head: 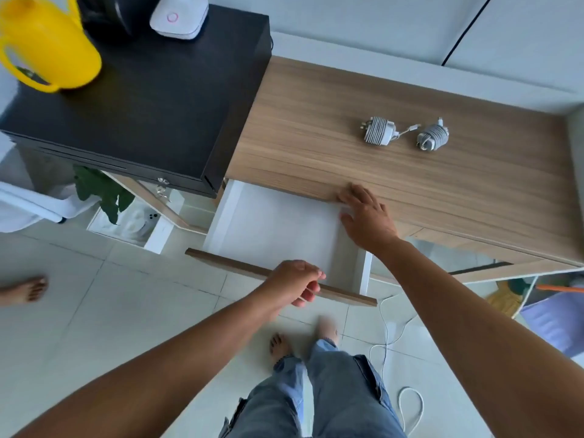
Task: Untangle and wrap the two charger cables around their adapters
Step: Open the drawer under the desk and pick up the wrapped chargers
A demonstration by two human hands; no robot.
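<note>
flat charger (379, 131) and round charger (433, 137) lie wound toward the counter's (316, 105) back right, likely light, hard, with springy cords, best gripped across the body, while left hand (294, 282) curls on the drawer front (227, 263) and right hand (363, 213) rests flat-fingered on the counter's front edge.

L hand (294, 284) low, fingers curled, seemingly gripping the drawer front (227, 263) (blur hides the exact hold). R hand (368, 216) further fwd, palm down, fingers spread and fairly straight. Both forearms bare, reaching fwd.
</note>
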